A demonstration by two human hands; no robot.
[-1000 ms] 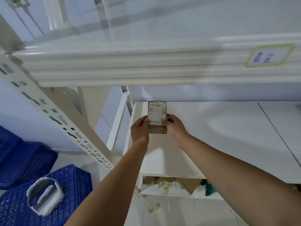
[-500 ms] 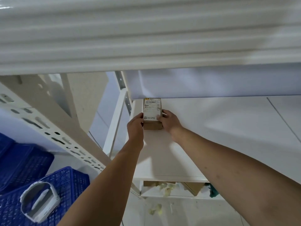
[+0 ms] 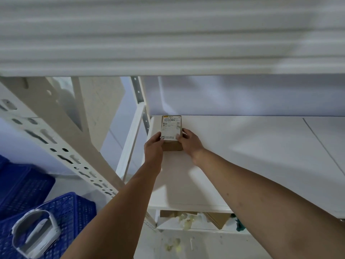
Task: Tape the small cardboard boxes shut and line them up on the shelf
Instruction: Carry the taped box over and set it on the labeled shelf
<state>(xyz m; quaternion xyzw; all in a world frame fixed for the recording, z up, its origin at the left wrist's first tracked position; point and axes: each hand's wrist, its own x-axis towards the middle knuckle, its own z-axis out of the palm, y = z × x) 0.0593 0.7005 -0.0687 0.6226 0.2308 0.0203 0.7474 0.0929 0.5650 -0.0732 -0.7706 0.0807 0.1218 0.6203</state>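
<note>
box (image 3: 170,128) between left grip (image 3: 154,146), right grip (image 3: 190,142)

Soft even daylight, cool tint; upper shelf beam (image 3: 168,34) motion-blurred; arms cast faint shadows on shelf (image 3: 242,156); wide-angle edge bending

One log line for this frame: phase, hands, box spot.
phase: placing | left hand: holds box | right hand: holds box | box: on shelf, back-left corner

Matt cardboard box (image 3: 172,145), smooth shelf (image 3: 242,156)
</note>
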